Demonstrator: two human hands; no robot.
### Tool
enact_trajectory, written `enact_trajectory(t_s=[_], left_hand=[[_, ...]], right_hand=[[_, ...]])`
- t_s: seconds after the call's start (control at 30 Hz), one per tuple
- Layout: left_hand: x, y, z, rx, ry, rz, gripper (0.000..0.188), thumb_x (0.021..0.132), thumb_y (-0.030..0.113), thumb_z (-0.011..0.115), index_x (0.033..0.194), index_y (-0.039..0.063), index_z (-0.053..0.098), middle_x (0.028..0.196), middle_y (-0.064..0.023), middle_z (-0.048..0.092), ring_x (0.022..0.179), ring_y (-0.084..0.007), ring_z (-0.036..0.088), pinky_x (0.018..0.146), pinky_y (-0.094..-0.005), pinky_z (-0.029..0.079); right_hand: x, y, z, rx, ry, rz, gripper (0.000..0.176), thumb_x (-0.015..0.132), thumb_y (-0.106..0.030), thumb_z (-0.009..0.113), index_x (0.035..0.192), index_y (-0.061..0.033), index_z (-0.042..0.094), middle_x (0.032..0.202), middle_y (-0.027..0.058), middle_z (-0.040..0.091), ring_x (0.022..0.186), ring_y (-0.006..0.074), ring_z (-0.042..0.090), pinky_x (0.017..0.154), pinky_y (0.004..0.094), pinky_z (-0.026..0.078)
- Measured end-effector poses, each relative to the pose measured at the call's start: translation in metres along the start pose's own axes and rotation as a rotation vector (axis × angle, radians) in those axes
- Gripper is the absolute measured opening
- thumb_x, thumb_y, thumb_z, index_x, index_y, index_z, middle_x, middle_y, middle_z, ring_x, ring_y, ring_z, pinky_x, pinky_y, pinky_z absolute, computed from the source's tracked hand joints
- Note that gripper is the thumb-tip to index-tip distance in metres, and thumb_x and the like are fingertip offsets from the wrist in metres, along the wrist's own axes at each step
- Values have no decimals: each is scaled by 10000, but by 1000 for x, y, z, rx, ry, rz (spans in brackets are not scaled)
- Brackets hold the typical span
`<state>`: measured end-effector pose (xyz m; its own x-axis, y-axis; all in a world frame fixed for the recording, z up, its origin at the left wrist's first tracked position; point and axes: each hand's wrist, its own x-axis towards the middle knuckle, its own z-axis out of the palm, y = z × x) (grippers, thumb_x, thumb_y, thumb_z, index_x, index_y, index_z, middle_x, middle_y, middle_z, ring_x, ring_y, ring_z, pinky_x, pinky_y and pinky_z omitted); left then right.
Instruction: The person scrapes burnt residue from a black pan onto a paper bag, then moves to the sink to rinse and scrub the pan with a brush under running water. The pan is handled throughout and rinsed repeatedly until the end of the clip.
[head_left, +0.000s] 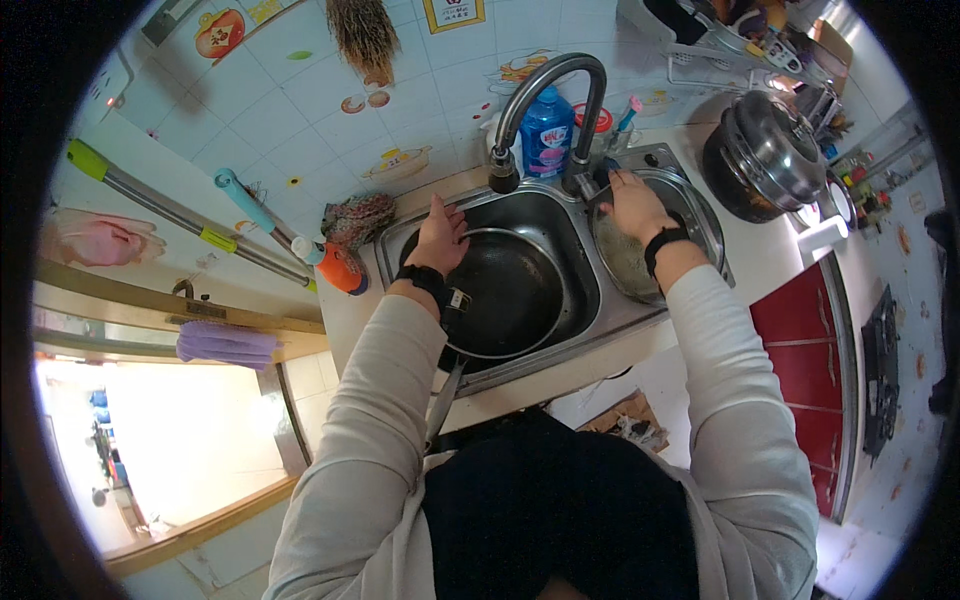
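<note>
A black frying pan (510, 292) sits in the left basin of the steel sink (592, 255), its handle pointing towards my body. My left hand (441, 236) is over the pan's upper left rim, fingers apart and holding nothing. At the base of the curved faucet (592, 97), my right hand (636, 204) reaches to the tap lever; its fingertips are partly hidden, so a grip cannot be made out. Below that hand, a round metal vessel with a glassy surface (619, 259) lies over the right basin.
Behind the faucet stand a blue detergent bottle (546, 139) and a red-lidded jar (596, 120). A steel pot (780, 154) is on the counter at right. Left of the sink are an orange spray bottle (341, 270) and a mesh cloth (360, 217).
</note>
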<state>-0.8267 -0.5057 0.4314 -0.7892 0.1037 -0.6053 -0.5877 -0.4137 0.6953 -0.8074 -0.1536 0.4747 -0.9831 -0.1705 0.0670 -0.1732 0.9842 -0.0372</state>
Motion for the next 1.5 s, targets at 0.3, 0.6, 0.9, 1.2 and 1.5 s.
enact_trajectory(t_s=[0.3, 0.6, 0.9, 1.2, 1.5], left_hand=[[18, -13, 27, 260, 145, -22, 921, 970, 748, 253, 1594, 72, 217, 1653, -141, 229, 1521, -314, 196, 1217, -520, 112], [38, -29, 54, 289, 13, 41, 647, 1059, 506, 322, 1513, 46, 352, 1456, -174, 483, 1361, -296, 427, 1097, -445, 352], [19, 6, 51, 543, -210, 538, 612, 1079, 508, 273, 1354, 50, 570, 1226, -121, 653, 1118, -249, 598, 1000, -381, 441], [19, 16, 34, 580, -362, 445, 668, 1067, 555, 319, 1346, 11, 588, 1293, -118, 616, 1210, -210, 531, 1082, -333, 366], [-27, 2, 23, 542, -316, 373, 663, 1074, 542, 312, 1418, 14, 518, 1311, -110, 599, 1170, -209, 533, 1070, -326, 364]], right_hand=[[-26, -27, 14, -172, 58, 83, 574, 935, -358, 625, 1326, 56, 549, 1383, 232, 548, 1274, 367, 542, 1084, 453, 417], [43, -125, 85, 2251, -67, 678, 232, 1037, -200, 486, 1136, -55, 638, 1091, 91, 695, 974, 238, 667, 877, 374, 530], [90, -138, 93, 2277, -333, 648, 270, 1052, -205, 425, 1175, -41, 601, 1051, 110, 658, 927, 236, 646, 833, 346, 552], [66, -126, 121, 2326, -575, 581, 257, 1066, -219, 428, 1105, -35, 604, 937, 100, 666, 798, 234, 671, 744, 319, 592], [15, -140, 129, 2193, -496, 851, 267, 1046, -190, 434, 1003, -13, 630, 983, 142, 685, 957, 279, 672, 880, 366, 556]])
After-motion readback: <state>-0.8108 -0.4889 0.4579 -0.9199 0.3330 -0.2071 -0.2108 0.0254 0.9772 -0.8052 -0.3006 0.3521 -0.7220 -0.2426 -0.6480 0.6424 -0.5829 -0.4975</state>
